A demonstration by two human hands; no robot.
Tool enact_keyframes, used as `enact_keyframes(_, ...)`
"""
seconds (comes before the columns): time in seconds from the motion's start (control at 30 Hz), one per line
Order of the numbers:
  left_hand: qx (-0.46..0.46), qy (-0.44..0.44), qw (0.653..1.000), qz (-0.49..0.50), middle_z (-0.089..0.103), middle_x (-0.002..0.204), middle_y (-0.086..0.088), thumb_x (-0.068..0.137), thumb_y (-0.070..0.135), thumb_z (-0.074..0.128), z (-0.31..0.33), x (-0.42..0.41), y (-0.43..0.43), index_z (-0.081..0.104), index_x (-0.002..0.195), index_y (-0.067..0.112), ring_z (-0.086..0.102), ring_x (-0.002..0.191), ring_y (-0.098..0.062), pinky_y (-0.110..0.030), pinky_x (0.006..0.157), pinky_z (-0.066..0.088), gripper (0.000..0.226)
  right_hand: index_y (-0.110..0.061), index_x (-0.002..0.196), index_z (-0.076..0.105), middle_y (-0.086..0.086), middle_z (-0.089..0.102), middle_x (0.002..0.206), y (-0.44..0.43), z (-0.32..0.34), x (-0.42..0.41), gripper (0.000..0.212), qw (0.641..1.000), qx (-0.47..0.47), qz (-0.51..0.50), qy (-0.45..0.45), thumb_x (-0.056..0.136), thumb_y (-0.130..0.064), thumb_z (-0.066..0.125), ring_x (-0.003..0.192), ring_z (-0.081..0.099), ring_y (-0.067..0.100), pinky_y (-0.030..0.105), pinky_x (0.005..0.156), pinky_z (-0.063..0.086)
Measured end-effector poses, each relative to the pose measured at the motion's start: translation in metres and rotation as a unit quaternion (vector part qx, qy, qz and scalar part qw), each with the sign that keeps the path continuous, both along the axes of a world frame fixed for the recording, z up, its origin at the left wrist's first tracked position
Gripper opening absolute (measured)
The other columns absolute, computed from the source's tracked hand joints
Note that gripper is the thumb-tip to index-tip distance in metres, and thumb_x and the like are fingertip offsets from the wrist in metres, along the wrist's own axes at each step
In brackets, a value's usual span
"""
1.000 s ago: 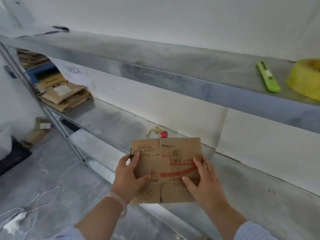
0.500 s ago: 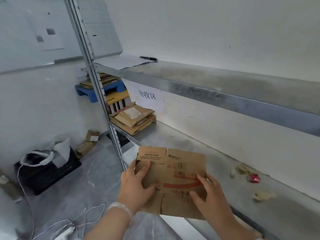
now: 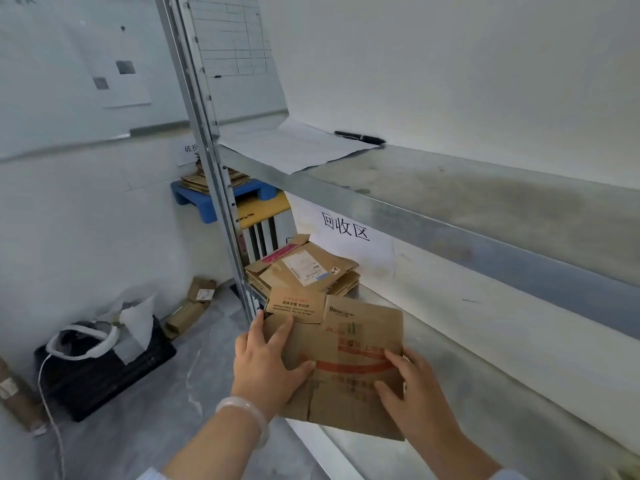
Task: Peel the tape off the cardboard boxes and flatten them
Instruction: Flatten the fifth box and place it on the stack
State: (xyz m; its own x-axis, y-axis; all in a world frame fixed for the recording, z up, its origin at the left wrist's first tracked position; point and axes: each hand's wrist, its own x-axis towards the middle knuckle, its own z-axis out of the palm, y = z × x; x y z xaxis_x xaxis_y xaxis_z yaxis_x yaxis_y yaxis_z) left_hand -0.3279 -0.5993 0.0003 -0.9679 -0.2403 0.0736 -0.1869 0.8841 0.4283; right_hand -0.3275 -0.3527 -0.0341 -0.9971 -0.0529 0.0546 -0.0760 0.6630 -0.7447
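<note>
I hold a flattened brown cardboard box [image 3: 349, 382] with red print in front of me, over the front edge of the lower metal shelf [image 3: 502, 393]. My left hand [image 3: 266, 362] grips its left edge, thumb on top. My right hand [image 3: 412, 389] holds its right side, thumb on the printed face and fingers behind. One flap sticks up at the top left. Just beyond it, a stack of flattened boxes [image 3: 304, 271] lies at the shelf's left end under a white sign.
The upright shelf post [image 3: 207, 161] stands left of the stack. The upper shelf [image 3: 450, 188] carries paper sheets and a black pen [image 3: 360, 137]. A blue pallet [image 3: 214, 199] with cardboard sits behind. On the floor are a black crate [image 3: 100, 368] and folded cartons [image 3: 190, 306].
My view has swung left along the shelves; the stack of flattened boxes is now close ahead. Both hands still hold the flattened box, carried left toward that stack.
</note>
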Motion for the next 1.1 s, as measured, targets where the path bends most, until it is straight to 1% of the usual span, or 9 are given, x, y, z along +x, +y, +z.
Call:
enact_keyframes(0.13,-0.03,-0.001,1.0,0.005,-0.003,0.159,0.006,0.077,0.071,0.057,0.008,-0.059,-0.038,0.017,0.148,0.05,0.006,0.141,-0.029,-0.046,0.116,0.021,0.084,-0.025,0.14,0.05,-0.009,0.035,0.146,-0.033,0.006,-0.058,0.054,1.0,-0.013,0.009,-0.002,0.089,-0.027,0.067,0.132,0.036,0.005,0.03,0.109,0.039)
enact_keyframes(0.37,-0.039,-0.03,0.998,-0.047,-0.002,0.159,0.004,0.077,0.066,0.061,0.004,-0.166,-0.091,0.021,0.145,0.052,0.004,0.141,-0.031,-0.05,0.116,0.02,0.08,-0.024,0.148,0.038,-0.008,0.029,0.151,-0.084,0.002,-0.137,0.064,0.999,-0.015,-0.012,-0.042,0.091,-0.03,0.064,0.133,0.037,0.007,0.034,0.111,0.039)
enact_keyframes(0.47,-0.052,-0.041,0.994,-0.089,-0.003,0.16,0.003,0.077,0.065,0.061,0.003,-0.219,-0.106,0.024,0.144,0.053,0.004,0.143,-0.032,-0.05,0.117,0.019,0.077,-0.022,0.149,0.036,-0.005,0.027,0.153,-0.104,-0.001,-0.173,0.066,0.997,0.003,-0.051,-0.058,0.09,-0.031,0.064,0.137,0.033,0.011,0.034,0.116,0.032)
enact_keyframes(0.57,-0.055,-0.064,0.987,-0.135,-0.002,0.16,0.003,0.077,0.065,0.06,-0.006,-0.267,-0.123,0.027,0.144,0.052,0.003,0.144,-0.032,-0.051,0.118,0.015,0.075,-0.022,0.151,0.032,-0.006,0.029,0.152,-0.126,-0.01,-0.2,0.07,0.992,0.027,-0.09,-0.089,0.089,-0.034,0.063,0.139,0.029,0.01,0.026,0.116,0.022)
enact_keyframes(0.67,-0.059,-0.068,0.98,-0.177,0.002,0.16,0.005,0.076,0.069,0.059,-0.023,-0.314,-0.137,0.03,0.144,0.05,0.004,0.143,-0.029,-0.05,0.117,0.014,0.076,-0.026,0.151,0.031,-0.007,0.029,0.153,-0.145,-0.022,-0.22,0.072,0.984,0.039,-0.132,-0.117,0.088,-0.038,0.062,0.138,0.03,0.011,0.026,0.115,0.023)
enact_keyframes(0.77,-0.05,-0.091,0.971,-0.217,0.001,0.16,0.007,0.075,0.071,0.058,-0.045,-0.347,-0.141,0.032,0.144,0.048,0.003,0.141,-0.026,-0.046,0.117,0.016,0.077,-0.029,0.152,0.027,-0.006,0.022,0.156,-0.155,-0.035,-0.232,0.076,0.973,0.066,-0.152,-0.157,0.087,-0.05,0.06,0.141,0.028,0.013,0.032,0.118,0.025)
enact_keyframes(0.87,-0.082,-0.105,0.957,-0.256,-0.001,0.161,0.005,0.078,0.073,0.053,-0.068,-0.369,-0.142,0.031,0.145,0.046,0.006,0.143,-0.032,-0.046,0.117,0.019,0.076,-0.03,0.154,0.021,-0.005,0.013,0.158,-0.163,-0.045,-0.234,0.081,0.965,0.087,-0.162,-0.19,0.087,-0.057,0.057,0.143,0.023,0.014,0.031,0.118,0.023)
enact_keyframes(1.0,-0.14,-0.123,0.94,-0.285,0.003,0.162,0.006,0.081,0.076,0.044,-0.082,-0.389,-0.146,0.027,0.145,0.048,0.019,0.139,-0.03,-0.042,0.111,0.03,0.072,-0.039,0.154,0.005,-0.01,-0.003,0.161,-0.174,-0.053,-0.231,0.084,0.955,0.126,-0.157,-0.219,0.088,-0.061,0.051,0.147,0.013,0.021,0.037,0.12,0.018)
enact_keyframes(1.1,-0.176,-0.124,0.932,-0.292,0.009,0.161,0.007,0.081,0.079,0.035,-0.084,-0.396,-0.148,0.021,0.145,0.051,0.027,0.136,-0.027,-0.041,0.108,0.033,0.071,-0.045,0.152,-0.006,-0.012,-0.011,0.161,-0.18,-0.054,-0.231,0.083,0.947,0.156,-0.156,-0.232,0.089,-0.066,0.043,0.147,0.01,0.024,0.039,0.119,0.017)
